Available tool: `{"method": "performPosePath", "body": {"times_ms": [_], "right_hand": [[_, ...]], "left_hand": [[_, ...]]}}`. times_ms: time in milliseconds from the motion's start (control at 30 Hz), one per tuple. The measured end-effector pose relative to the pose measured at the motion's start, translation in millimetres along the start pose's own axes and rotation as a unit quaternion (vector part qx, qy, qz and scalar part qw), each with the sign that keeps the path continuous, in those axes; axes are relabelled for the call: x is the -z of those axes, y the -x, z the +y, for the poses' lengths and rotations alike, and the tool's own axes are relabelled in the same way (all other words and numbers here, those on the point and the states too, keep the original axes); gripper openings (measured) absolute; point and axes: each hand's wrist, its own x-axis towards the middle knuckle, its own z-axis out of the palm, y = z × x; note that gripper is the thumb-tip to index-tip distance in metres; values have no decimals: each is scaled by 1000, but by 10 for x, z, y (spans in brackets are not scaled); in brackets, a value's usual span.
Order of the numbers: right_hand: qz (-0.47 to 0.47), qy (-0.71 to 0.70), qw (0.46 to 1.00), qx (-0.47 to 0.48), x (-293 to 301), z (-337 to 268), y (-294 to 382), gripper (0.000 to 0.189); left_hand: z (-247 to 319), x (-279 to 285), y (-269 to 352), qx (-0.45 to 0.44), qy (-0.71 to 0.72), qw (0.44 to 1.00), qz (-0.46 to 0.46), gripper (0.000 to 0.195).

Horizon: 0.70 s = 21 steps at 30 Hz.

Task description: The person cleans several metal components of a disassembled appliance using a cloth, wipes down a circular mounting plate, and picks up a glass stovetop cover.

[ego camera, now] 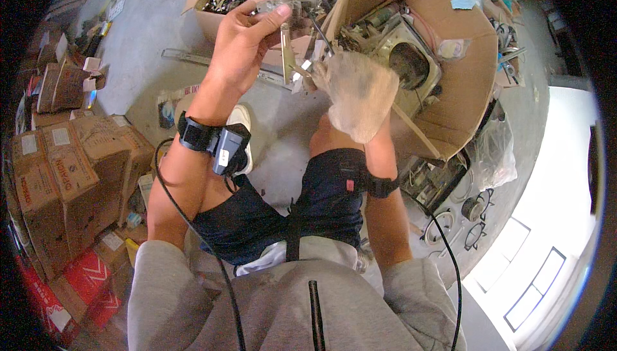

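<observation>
My bare left hand (253, 25) is closed on a metal fitting (272, 7), its thumb on top, at the upper middle of the view. A flat brass-coloured strip (286, 54) hangs below the fitting; whether the two are joined is unclear. To the right, my right hand (359, 93) wears a worn, light work glove. Its fingers are curled around a tool with a dark shaft (320, 32) that points up toward the fitting. The tool's kind and its grip are blurred. Beyond both hands, an open cardboard box (207, 25) holds many small metal parts.
A large open carton (470, 66) with metal appliance parts stands at the right. A metal rail (185, 57) lies on the floor ahead. Stacked cardboard boxes (72, 158) fill the left side. Burner rings (438, 228) and a clear plastic bag (494, 151) lie at the lower right.
</observation>
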Motion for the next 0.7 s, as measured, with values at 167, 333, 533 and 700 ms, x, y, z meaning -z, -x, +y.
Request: {"method": "performPosePath", "body": {"times_ms": [167, 333, 533, 700], "right_hand": [[-102, 160, 982, 18, 186, -502, -196, 24], [-54, 29, 998, 3, 301, -163, -282, 24], [-96, 12, 995, 27, 190, -14, -552, 25], [-161, 20, 986, 27, 156, 13, -586, 26]], "left_hand": [[58, 60, -24, 0, -20, 1000, -3, 35], [208, 71, -47, -49, -72, 996, 33, 35], [145, -2, -28, -129, -270, 951, -80, 35], [200, -19, 49, -107, -331, 933, -93, 34]]}}
